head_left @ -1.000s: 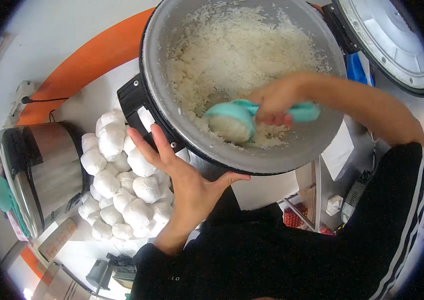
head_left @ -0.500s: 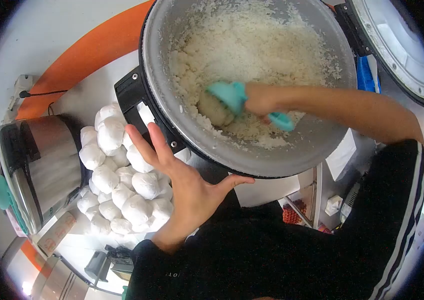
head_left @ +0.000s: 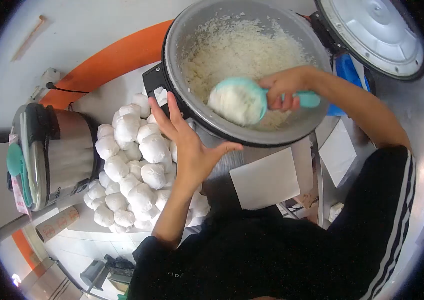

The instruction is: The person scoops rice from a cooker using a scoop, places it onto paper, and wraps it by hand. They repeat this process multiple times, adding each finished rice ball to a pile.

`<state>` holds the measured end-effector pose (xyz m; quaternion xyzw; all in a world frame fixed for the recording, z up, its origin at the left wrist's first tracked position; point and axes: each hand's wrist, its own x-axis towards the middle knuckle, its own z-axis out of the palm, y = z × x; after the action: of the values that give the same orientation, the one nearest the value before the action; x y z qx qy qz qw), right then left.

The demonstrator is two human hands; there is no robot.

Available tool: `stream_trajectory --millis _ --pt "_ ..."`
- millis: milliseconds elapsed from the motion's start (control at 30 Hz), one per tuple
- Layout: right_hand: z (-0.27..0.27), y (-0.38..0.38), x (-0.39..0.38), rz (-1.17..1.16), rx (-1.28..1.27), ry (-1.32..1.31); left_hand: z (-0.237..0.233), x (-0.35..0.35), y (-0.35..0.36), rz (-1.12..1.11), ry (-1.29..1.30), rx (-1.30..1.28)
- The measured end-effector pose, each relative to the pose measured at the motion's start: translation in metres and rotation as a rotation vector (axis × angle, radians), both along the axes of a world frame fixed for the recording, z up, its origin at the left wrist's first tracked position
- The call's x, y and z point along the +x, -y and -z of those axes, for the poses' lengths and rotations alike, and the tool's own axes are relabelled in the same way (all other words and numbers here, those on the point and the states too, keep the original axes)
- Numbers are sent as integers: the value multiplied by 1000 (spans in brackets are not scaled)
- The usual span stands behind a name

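My right hand grips the handle of a turquoise scoop, tilted over the near side of a large rice cooker pot. White rice fills the scoop's bowl. More cooked rice lies in the pot behind it. With fingers and thumb spread, my left hand is held just in front of the pot's black rim, close to its side handle. Beside that hand is a heap of round white wrapped bundles.
A white paper sheet lies on the counter below the pot, and another sheet is farther right. The cooker's lid stands open at upper right. A second, closed cooker is at left, near a cardboard tube.
The scoop has risen out of the rice, now full, and turned with its bowl toward me. My view has shifted, bringing the white sheet under the pot into sight. My left hand stays spread.
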<state>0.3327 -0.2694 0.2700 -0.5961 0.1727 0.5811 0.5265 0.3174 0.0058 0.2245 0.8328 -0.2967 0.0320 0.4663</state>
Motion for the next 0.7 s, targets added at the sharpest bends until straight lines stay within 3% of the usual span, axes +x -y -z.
stream_trajectory --millis 100,200,267,333,400,433,533,600,667,700 --pt "-32 17 -22 158 109 104 1 -12 -2 -92 64 -31" --pt "-63 7 -85 374 -113 265 56 -64 -2 -222 244 -173" --pt "-56 10 -139 517 -67 191 122 -122 -4 138 131 -58" --pt "-35 -1 -209 733 -23 104 168 -177 1 630 -285 262" --pt "2 -15 -271 861 47 -15 216 -238 -4 534 -155 591" --pt "23 -26 -297 925 57 -55 216 -240 -7 617 -107 684" --pt "94 -51 -347 1105 31 -97 227 -230 -1 585 -65 655" --pt "155 -65 -364 972 -283 69 232 -225 7 564 -95 627" --pt "194 -91 -363 512 -896 299 231 -221 9 541 -111 620" --pt "205 -113 -359 425 -1032 371 227 -221 10 530 -126 641"
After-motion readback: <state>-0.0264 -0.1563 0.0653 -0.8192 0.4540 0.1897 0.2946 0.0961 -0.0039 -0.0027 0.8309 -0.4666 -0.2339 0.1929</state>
